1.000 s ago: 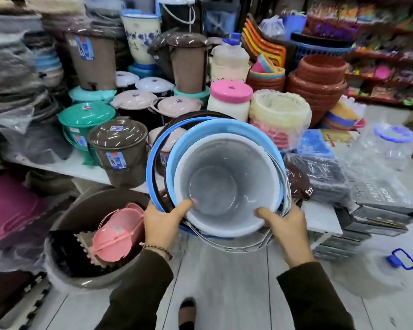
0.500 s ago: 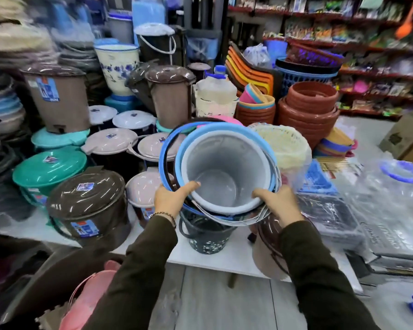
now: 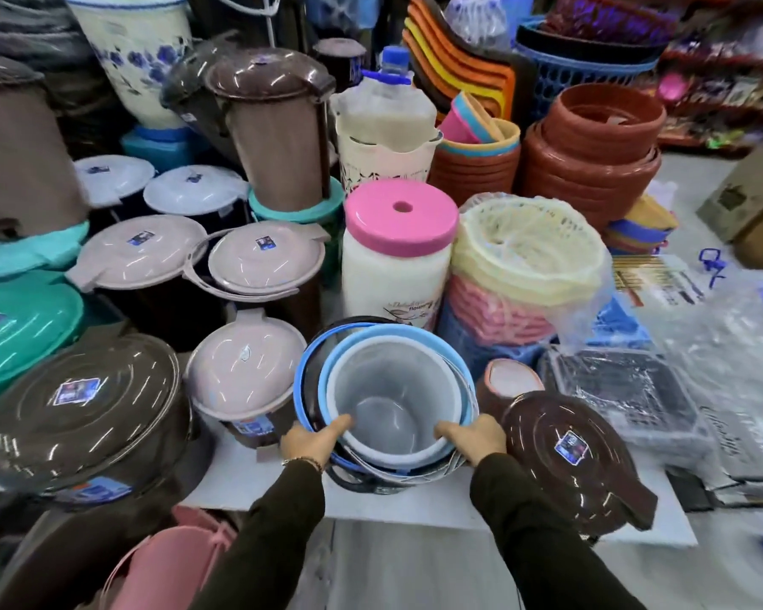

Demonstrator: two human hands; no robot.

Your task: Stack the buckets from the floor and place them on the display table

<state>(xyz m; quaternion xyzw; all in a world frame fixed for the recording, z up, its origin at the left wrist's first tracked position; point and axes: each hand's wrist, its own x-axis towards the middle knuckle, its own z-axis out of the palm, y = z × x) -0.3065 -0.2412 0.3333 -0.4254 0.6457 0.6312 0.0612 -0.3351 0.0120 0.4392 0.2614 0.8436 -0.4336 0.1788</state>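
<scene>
A nested stack of buckets, grey-white inside with light blue and dark rims and wire handles, stands upright on the white display table near its front edge. My left hand grips the stack's near-left rim, thumb inside. My right hand grips the near-right rim the same way. The stack's base is mostly hidden behind my hands and the rims.
A beige-lidded bin stands close on the left and a brown lid close on the right. A pink-lidded white jar and bagged baskets sit just behind. A pink bucket lies on the floor below left.
The bucket stack, held tilted towards me a second ago, has moved forward and down onto the table and now stands upright. Both hands kept their grip on the rim.
</scene>
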